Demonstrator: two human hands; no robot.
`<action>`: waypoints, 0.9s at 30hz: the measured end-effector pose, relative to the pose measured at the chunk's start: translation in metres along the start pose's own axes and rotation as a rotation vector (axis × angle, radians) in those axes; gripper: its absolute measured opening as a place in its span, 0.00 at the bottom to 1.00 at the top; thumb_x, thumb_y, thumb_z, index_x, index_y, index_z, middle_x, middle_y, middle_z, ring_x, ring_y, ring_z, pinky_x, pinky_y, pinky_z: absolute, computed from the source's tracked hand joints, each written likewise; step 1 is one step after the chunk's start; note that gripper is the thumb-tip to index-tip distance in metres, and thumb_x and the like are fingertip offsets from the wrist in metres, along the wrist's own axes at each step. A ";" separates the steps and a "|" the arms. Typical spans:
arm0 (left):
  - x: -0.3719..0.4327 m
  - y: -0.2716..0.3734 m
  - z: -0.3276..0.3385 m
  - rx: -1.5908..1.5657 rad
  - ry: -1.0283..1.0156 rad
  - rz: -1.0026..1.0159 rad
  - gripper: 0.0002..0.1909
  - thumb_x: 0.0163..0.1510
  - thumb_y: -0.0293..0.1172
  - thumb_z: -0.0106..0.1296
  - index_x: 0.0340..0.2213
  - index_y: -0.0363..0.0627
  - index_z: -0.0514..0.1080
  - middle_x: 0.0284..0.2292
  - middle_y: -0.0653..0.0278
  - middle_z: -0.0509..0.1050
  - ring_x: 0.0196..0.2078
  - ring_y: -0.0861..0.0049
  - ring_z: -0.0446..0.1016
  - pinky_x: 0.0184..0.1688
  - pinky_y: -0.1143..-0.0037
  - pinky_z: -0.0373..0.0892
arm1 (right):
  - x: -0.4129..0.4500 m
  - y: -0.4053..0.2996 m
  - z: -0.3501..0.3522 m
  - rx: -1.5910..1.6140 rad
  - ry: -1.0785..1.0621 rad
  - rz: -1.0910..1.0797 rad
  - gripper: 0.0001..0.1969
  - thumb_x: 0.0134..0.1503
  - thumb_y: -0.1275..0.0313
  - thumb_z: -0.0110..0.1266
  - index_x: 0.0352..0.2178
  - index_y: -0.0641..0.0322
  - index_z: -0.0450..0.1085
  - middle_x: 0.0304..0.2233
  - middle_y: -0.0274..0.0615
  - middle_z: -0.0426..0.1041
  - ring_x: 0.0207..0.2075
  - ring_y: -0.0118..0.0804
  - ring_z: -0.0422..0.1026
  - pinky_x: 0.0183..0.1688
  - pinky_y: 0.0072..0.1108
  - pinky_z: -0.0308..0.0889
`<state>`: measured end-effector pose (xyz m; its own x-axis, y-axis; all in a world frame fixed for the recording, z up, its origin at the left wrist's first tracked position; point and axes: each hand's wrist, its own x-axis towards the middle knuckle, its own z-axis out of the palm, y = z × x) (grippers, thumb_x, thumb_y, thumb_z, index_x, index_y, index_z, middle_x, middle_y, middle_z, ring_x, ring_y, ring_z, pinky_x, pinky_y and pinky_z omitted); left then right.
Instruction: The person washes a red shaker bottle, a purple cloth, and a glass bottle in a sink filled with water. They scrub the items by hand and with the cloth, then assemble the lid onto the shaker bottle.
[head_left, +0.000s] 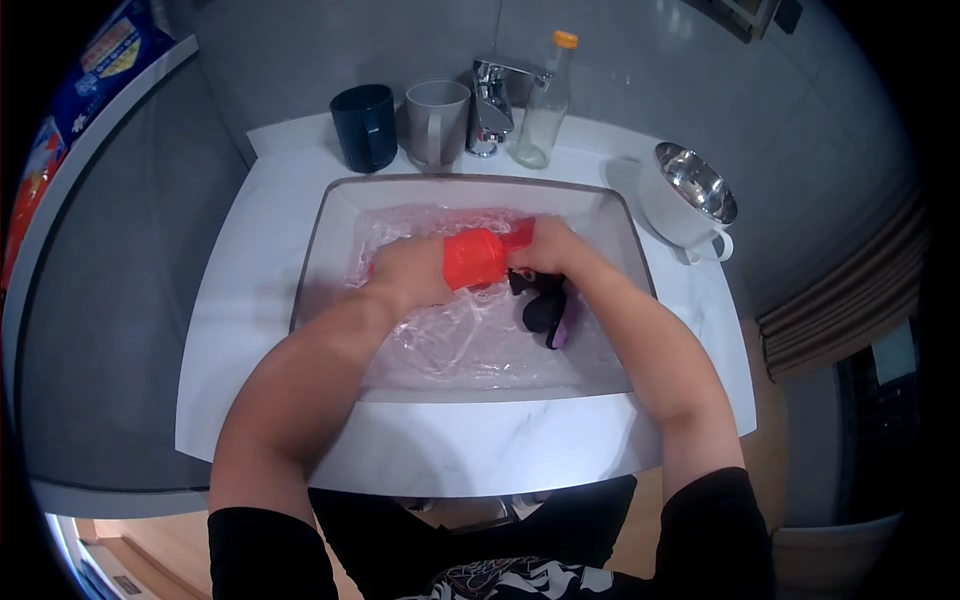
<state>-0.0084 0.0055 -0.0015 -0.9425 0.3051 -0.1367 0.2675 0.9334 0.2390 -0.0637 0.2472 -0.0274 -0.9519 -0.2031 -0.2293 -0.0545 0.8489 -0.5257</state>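
Observation:
Both hands are in a rectangular washbasin that holds rippling, pinkish water. Between them stretches a wet red cloth. My left hand grips the cloth's left part, knuckles up. At its other end, my right hand pinches a bunched part of the same cloth; some of its fingers are hidden. Just below my right hand lies a black and purple fabric item, partly in the water; whether that hand touches it I cannot tell.
Behind the basin stand a dark blue mug, a grey mug, a chrome faucet and a glass bottle with an orange cap. A white cup with a metal interior leans at the right. Packages lie upper left.

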 end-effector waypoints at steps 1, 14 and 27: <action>0.000 0.000 -0.002 0.001 0.005 0.002 0.31 0.36 0.37 0.65 0.44 0.40 0.69 0.38 0.50 0.77 0.41 0.54 0.76 0.46 0.65 0.71 | 0.000 0.004 -0.001 -0.002 0.005 -0.002 0.28 0.33 0.57 0.68 0.34 0.67 0.77 0.34 0.51 0.78 0.37 0.46 0.77 0.42 0.30 0.72; 0.004 -0.019 -0.012 -0.680 0.103 0.086 0.47 0.28 0.29 0.73 0.52 0.39 0.61 0.45 0.54 0.73 0.48 0.66 0.72 0.53 0.71 0.67 | -0.027 -0.011 -0.037 0.507 0.307 -0.224 0.50 0.30 0.71 0.73 0.55 0.72 0.52 0.47 0.52 0.69 0.50 0.42 0.69 0.53 0.28 0.66; 0.003 0.000 0.002 -1.009 0.039 0.227 0.51 0.30 0.23 0.74 0.55 0.39 0.56 0.50 0.58 0.69 0.54 0.70 0.68 0.57 0.69 0.65 | -0.051 -0.037 -0.077 -0.048 0.597 -0.802 0.47 0.35 0.77 0.70 0.56 0.60 0.51 0.58 0.51 0.58 0.61 0.52 0.58 0.61 0.33 0.58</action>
<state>-0.0110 0.0073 -0.0040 -0.9015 0.4311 0.0388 0.1639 0.2569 0.9524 -0.0362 0.2636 0.0675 -0.6232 -0.4571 0.6345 -0.7463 0.5900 -0.3080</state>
